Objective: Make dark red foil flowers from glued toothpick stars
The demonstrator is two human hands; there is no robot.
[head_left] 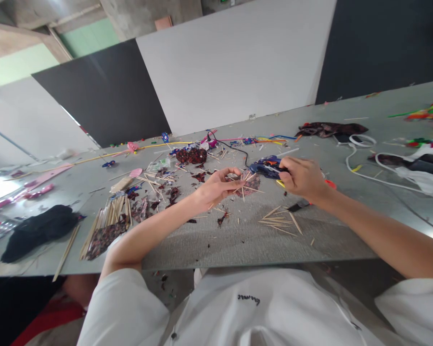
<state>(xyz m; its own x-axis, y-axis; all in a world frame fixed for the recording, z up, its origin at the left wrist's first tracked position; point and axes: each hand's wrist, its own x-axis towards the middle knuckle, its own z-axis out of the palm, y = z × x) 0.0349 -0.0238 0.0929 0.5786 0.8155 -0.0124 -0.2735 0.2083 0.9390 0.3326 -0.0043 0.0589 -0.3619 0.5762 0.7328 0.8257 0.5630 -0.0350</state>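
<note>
Near the middle of the table, my left hand (222,186) pinches a small piece of dark patterned fabric (251,184) with thin wooden sticks crossing over it. My right hand (303,178) is wrapped round a dark blue tool that looks like a glue gun (265,168); its tip points left, close above the fabric. A black cord runs from behind it toward the back. Below my right hand lie a pile of short wooden sticks (279,222) and a dark flat blade-like thing (299,205).
Longer sticks (119,209) and patterned fabric (106,238) lie at the left, beside a black cloth (39,233). Fabric scraps and a dark red bundle (191,155) are further back. A white cable (371,179) curves across the right side.
</note>
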